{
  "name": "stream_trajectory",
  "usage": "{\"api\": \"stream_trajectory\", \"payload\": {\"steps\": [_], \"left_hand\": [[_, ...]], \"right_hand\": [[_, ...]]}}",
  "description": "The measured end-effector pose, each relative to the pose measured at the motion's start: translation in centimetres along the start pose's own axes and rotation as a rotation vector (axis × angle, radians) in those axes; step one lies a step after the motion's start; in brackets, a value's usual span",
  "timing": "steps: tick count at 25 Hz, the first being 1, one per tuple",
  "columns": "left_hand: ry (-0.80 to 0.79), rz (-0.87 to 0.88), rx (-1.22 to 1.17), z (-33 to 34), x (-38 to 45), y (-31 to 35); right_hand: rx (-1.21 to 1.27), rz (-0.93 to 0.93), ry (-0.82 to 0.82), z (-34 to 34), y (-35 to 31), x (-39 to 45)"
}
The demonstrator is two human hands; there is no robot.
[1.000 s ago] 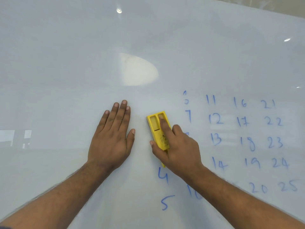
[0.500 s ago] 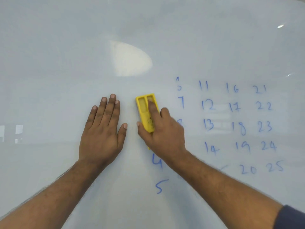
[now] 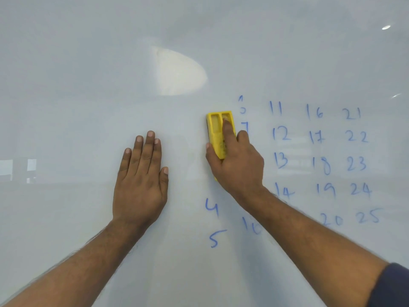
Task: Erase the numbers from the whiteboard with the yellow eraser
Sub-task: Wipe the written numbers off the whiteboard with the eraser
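A person's left hand [image 3: 141,180] lies flat and open on the whiteboard [image 3: 88,85], while the right hand [image 3: 236,165] grips the yellow eraser [image 3: 218,131], pressed against the board. Blue numbers [image 3: 318,160] remain right of and below it; firm, overlapping strokes would likely clear them best.

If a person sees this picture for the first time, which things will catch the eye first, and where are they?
The yellow eraser stands out near the middle of the whiteboard, pressed under the right hand. To its right are columns of blue numbers, from 11 to 25, while 4 and 5 remain below the eraser. The left hand lies flat and open on the bare board, left of the eraser.
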State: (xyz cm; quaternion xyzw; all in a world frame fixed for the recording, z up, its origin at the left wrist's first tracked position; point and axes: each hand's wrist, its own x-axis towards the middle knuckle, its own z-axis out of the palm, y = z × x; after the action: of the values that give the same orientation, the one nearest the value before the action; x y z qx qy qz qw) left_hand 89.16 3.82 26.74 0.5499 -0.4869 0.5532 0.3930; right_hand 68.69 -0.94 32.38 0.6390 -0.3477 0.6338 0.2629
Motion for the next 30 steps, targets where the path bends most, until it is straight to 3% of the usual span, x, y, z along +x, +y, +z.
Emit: {"api": "stream_trajectory", "payload": {"steps": [5, 12, 18, 22, 26, 30], "left_hand": [[-0.012, 0.024, -0.001, 0.1, -1.2, -0.2], [-0.026, 0.025, -0.005, -0.1, -2.4, 0.0], [-0.041, 0.006, -0.007, -0.1, -4.3, 0.0], [-0.043, 0.020, -0.013, -0.1, -5.0, -0.3], [-0.044, 0.033, -0.021, -0.2, -5.4, -0.5], [-0.051, 0.054, -0.030, -0.3, -5.5, -0.8]], "right_hand": [[-0.023, -0.144, -0.011, 1.0, -1.7, -4.2], [-0.046, -0.343, -0.111, -0.5, 2.6, -9.2], [0.084, -0.024, -0.084, -0.6, 0.0, -5.4], [0.080, -0.131, -0.142, -0.2, -1.7, -8.3], [0.037, -0.257, -0.210, -0.8, 0.6, -13.1], [-0.013, -0.231, -0.180, -1.7, 3.7, -13.0]]}}
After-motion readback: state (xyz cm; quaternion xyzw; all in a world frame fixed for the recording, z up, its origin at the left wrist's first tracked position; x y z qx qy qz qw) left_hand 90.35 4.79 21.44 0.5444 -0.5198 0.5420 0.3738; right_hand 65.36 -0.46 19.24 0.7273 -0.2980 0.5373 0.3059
